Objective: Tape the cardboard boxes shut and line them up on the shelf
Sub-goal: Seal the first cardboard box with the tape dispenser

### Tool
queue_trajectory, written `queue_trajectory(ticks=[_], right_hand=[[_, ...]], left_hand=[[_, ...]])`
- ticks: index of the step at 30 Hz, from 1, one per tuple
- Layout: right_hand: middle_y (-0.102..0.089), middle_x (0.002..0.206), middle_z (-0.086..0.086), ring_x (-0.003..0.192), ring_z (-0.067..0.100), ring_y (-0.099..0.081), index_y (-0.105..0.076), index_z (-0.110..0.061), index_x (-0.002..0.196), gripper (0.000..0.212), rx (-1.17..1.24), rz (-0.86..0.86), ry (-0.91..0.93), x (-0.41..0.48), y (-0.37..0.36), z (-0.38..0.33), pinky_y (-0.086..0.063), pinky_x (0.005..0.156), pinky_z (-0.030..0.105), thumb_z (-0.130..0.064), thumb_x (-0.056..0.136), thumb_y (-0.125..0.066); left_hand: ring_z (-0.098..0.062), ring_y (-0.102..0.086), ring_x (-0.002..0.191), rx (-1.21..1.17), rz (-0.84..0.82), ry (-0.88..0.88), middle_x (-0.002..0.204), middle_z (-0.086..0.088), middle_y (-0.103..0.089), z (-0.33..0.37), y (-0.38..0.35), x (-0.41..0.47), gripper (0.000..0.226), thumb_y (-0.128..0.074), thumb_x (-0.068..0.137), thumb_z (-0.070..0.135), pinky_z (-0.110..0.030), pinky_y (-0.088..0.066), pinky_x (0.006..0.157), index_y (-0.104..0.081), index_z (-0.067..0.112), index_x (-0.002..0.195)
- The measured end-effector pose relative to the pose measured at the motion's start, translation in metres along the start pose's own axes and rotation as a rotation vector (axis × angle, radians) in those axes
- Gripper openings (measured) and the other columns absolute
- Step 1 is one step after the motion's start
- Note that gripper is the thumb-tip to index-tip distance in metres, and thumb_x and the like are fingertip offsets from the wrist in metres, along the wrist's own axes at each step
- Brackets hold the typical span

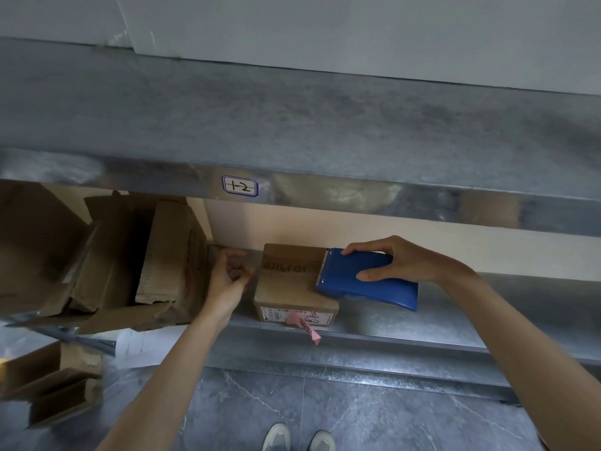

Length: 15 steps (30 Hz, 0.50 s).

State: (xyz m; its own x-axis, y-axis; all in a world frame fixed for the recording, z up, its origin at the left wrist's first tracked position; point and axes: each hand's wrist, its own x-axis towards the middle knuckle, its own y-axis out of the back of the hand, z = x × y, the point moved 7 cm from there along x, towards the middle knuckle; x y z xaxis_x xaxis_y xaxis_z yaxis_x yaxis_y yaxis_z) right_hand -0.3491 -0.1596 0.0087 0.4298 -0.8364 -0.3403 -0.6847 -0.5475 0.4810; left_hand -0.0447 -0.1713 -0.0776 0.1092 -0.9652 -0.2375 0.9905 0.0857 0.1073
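Right hand grips the blue tape dispenser atop the box on the shelf; left hand curls beside it (pinching tape? cannot tell). Unbraced, the box may slide, skewing the tape.

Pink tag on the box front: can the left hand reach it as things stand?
Probably yes: nothing lies between the left hand and the pink tag hanging off the box front, though its fingers seem busy pinching tape.

small brown cardboard box set at grey metal shelf front edge, blue plastic tape dispenser atop, torn brown cartons left.
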Motion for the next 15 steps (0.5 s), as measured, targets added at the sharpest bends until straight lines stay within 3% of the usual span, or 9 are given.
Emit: queue_trajectory(ticks=[3,9,15], right_hand=[[-0.059,0.125,-0.032,0.117,-0.005,-0.056,-0.064,-0.043,0.12,0.042,0.011,0.023,0.004,-0.0014,-0.0009,0.0009,-0.045,0.102,0.021,-0.03,0.082,-0.077],[-0.06,0.124,-0.03,0.115,-0.004,-0.057,-0.064,-0.043,0.119,0.043,0.017,0.042,0.018,-0.0033,-0.002,0.0005,-0.046,0.1,0.021,-0.029,0.081,-0.079],[-0.062,0.122,-0.027,0.11,-0.001,-0.06,-0.065,-0.041,0.12,0.043,0.013,0.036,0.02,-0.0026,-0.0027,-0.0009,-0.049,0.096,0.022,-0.027,0.081,-0.078]], left_hand=[[-0.019,-0.057,0.088,0.063,0.054,-0.056,0.095,-0.005,-0.058,-0.0004,-0.0057,-0.0044,0.036,-0.056,0.089,-0.011,-0.036,-0.048,0.079,-0.052,0.023,0.099],[-0.012,-0.057,0.102,0.23,0.067,-0.158,0.109,0.003,-0.062,0.0016,-0.003,-0.0048,0.026,-0.067,0.089,0.003,-0.022,-0.043,0.086,-0.058,0.016,0.11],[-0.012,-0.061,0.091,0.419,0.075,-0.222,0.099,0.002,-0.067,0.0043,-0.0044,-0.0072,0.019,-0.073,0.087,0.009,-0.012,-0.042,0.073,-0.062,0.014,0.101]])
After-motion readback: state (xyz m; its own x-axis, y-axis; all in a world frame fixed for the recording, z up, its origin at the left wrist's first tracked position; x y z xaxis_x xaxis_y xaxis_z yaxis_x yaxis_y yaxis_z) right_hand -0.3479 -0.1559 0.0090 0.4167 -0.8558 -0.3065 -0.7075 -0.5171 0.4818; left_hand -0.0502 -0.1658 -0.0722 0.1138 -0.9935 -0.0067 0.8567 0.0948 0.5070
